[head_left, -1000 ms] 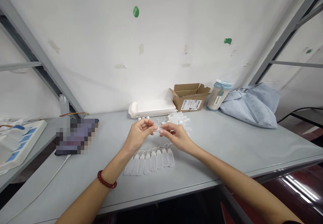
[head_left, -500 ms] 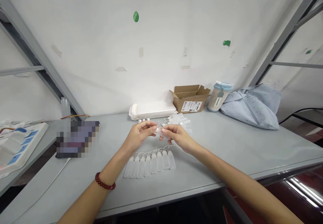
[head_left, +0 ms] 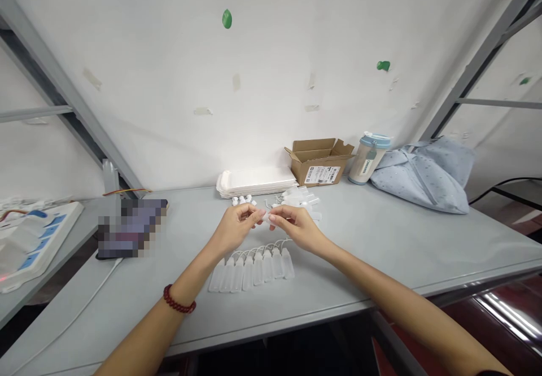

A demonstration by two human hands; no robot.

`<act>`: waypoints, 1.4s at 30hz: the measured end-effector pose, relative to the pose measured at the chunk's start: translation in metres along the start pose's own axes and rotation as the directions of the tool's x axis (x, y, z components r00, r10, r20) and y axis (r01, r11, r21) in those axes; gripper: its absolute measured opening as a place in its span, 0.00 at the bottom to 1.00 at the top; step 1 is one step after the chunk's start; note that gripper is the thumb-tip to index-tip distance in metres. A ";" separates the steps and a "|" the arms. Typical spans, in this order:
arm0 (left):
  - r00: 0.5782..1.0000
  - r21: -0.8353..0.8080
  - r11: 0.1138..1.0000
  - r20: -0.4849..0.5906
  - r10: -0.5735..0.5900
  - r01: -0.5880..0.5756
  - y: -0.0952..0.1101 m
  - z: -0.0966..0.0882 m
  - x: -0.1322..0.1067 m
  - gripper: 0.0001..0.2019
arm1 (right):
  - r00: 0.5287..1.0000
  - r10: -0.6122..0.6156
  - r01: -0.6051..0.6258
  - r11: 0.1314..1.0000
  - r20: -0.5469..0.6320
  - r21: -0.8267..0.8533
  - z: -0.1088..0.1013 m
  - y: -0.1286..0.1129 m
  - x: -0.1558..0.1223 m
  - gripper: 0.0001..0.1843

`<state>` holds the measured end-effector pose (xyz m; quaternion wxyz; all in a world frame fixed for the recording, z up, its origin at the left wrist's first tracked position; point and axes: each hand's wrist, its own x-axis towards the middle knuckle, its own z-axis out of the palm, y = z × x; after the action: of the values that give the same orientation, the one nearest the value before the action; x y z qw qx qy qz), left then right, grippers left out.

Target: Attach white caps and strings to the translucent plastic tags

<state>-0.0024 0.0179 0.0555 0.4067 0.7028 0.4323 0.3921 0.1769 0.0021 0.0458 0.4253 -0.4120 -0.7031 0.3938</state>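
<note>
My left hand (head_left: pixel 237 224) and my right hand (head_left: pixel 297 227) meet above the middle of the table, thumbs and fingertips pinched together. Between them is a small translucent plastic bottle (head_left: pixel 266 217), mostly covered by the fingers; its white top end points toward my left hand. Below the hands lies a neat row of similar squeeze bottles (head_left: pixel 249 273), each with a thin white tube at its neck. Just behind my left hand stand several small white caps (head_left: pixel 243 200). More clear bottles (head_left: pixel 301 196) and thin white tubes are heaped behind my right hand.
Against the wall are a stack of white trays (head_left: pixel 258 182), an open cardboard box (head_left: pixel 317 167), a blue-lidded cup (head_left: pixel 368 158) and a pale blue bag (head_left: pixel 423 178). A blurred phone (head_left: pixel 133 229) with a cable (head_left: pixel 80 314) lies left, near a power strip (head_left: pixel 42 246).
My hands have drawn slightly closer together at the fingertips, and less of the bottle shows. The view has shifted a little, uncovering more of the white caps. The row of bottles stays as it was.
</note>
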 end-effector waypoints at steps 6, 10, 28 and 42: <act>0.995 -0.060 0.997 0.084 0.054 -0.049 0.002 -0.003 0.001 0.10 | 0.991 0.120 -0.127 0.980 0.055 0.156 -0.003 0.007 0.004 0.19; 0.994 -0.096 0.994 0.089 0.061 -0.052 0.002 -0.004 0.001 0.10 | 0.983 0.165 -0.181 0.941 0.078 0.285 -0.002 0.007 0.004 0.20; 0.994 0.026 1.000 0.105 0.004 -0.007 0.000 0.003 -0.002 0.17 | 0.988 0.146 -0.155 0.947 0.054 0.282 -0.003 0.005 0.005 0.22; 0.995 0.021 0.998 0.081 -0.058 0.056 0.001 0.005 0.001 0.16 | 0.987 0.147 -0.160 0.955 0.071 0.248 0.000 0.007 0.005 0.20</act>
<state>0.0030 0.0179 0.0545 0.4285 0.7095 0.4388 0.3471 0.1777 0.0088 0.0408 0.4239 -0.3974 -0.6237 0.5228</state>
